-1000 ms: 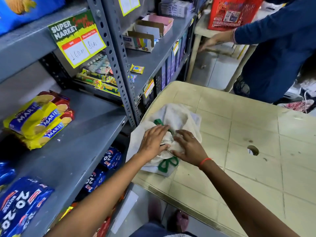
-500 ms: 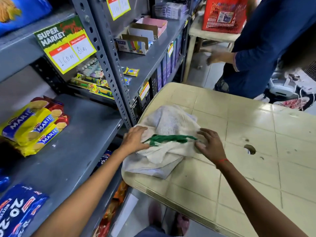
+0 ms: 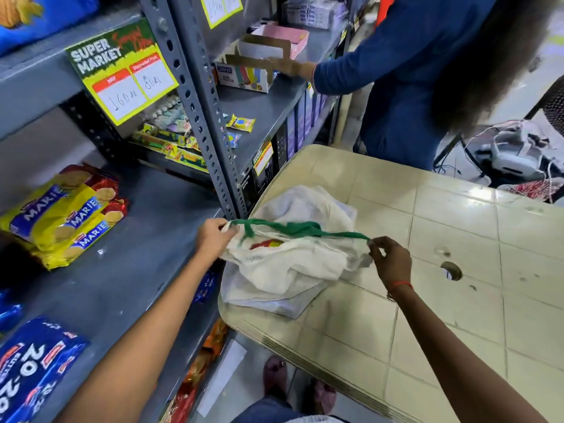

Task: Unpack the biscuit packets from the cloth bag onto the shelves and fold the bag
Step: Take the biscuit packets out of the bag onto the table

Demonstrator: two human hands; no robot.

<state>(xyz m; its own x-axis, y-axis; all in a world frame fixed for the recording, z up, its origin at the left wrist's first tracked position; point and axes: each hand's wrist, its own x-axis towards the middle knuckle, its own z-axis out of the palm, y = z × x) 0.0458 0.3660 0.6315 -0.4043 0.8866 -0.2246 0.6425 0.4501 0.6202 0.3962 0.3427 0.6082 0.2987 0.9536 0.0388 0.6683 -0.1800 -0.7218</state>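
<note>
A white cloth bag [image 3: 283, 267] with green handles [image 3: 293, 228] lies crumpled on the near left corner of the cream table [image 3: 427, 270]. My left hand [image 3: 213, 236] pinches the bag's left top corner by the handle. My right hand [image 3: 389, 259] pinches the right end of the green handle, which is stretched taut between both hands. The bag's upper edge is lifted off the table. Yellow Marie biscuit packets [image 3: 64, 215] lie stacked on the grey shelf [image 3: 131, 270] to the left. Blue 20-20 biscuit packets [image 3: 33, 370] lie at the shelf's near left.
Another person in a blue top [image 3: 412, 77] stands behind the table and reaches into a cardboard box [image 3: 247, 71] on the upper shelf. A grey perforated upright [image 3: 207, 123] stands beside the table corner. The table has a round hole [image 3: 451, 270]. More packets sit on the shelf below.
My hands have drawn apart and lifted, pulling the green handle taut and raising the bag's top edge. The other person's hand moved onto the upper shelf box.
</note>
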